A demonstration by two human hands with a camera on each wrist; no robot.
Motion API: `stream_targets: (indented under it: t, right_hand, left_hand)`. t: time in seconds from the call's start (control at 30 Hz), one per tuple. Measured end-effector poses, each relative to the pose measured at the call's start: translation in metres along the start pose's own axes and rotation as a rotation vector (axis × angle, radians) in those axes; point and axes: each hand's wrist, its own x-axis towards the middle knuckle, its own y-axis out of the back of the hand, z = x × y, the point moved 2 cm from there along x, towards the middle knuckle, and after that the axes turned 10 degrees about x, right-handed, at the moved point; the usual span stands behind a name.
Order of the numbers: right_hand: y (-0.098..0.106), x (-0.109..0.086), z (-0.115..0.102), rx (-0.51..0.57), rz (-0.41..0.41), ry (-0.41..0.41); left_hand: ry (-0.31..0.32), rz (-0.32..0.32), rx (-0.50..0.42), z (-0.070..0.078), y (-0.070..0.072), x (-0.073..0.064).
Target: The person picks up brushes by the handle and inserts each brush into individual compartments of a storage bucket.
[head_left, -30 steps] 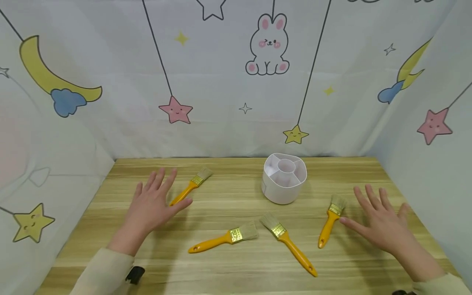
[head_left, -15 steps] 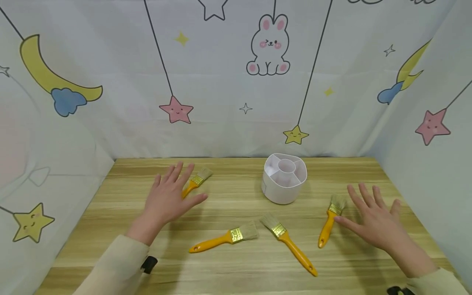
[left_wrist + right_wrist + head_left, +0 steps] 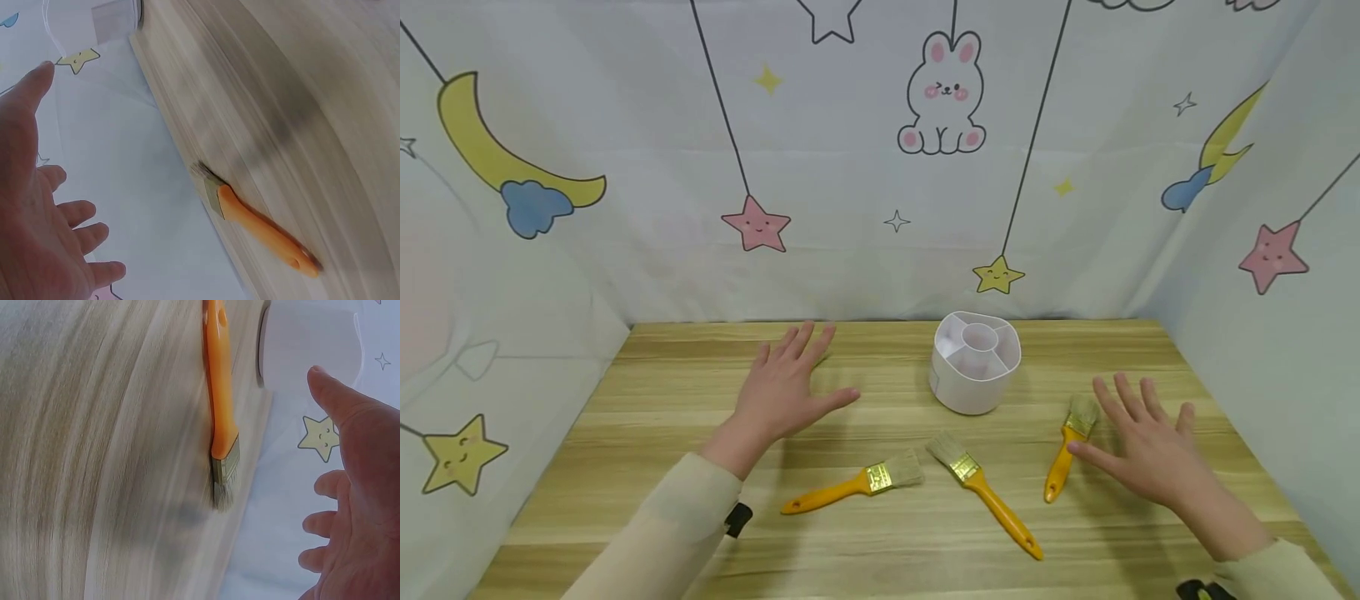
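Observation:
With fingers spread, my left hand (image 3: 786, 396) hovers above the back left of the table and hides most of a paintbrush there in the head view. The left wrist view shows that paintbrush (image 3: 262, 228) lying on the wood, apart from the hand, its handle orange. My right hand (image 3: 1157, 454), also spread and holding nothing, is raised beside another paintbrush (image 3: 1058, 471); the thumb overlaps its handle in the head view. Between the hands lie two more orange-handled paintbrushes, one (image 3: 827, 497) pointing right, the other (image 3: 1003, 517) slanting toward the back left.
A white divided holder (image 3: 967, 393) with a round middle compartment stands upright near the back edge. The wood-grain table (image 3: 880, 558) meets a white curtain (image 3: 865, 167) printed with stars, moons and a rabbit behind and at both sides.
My left hand has moved to the right and slightly farther back, now covering most of the back-left paintbrush. My right hand has drifted slightly left. The paintbrushes and holder stay where they were.

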Motion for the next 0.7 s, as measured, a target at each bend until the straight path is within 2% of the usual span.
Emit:
stream_targets:
  t: [0.4,0.7]
  right_hand:
    - [-0.007,0.002,-0.009,0.015,-0.009,0.015]
    - [-0.016,0.002,-0.01,0.011,-0.01,0.022]
  left_hand:
    - [-0.06,-0.03,-0.021,0.03,-0.009,0.023]
    - [-0.079,-0.071,-0.083,0.05,-0.023,0.042]
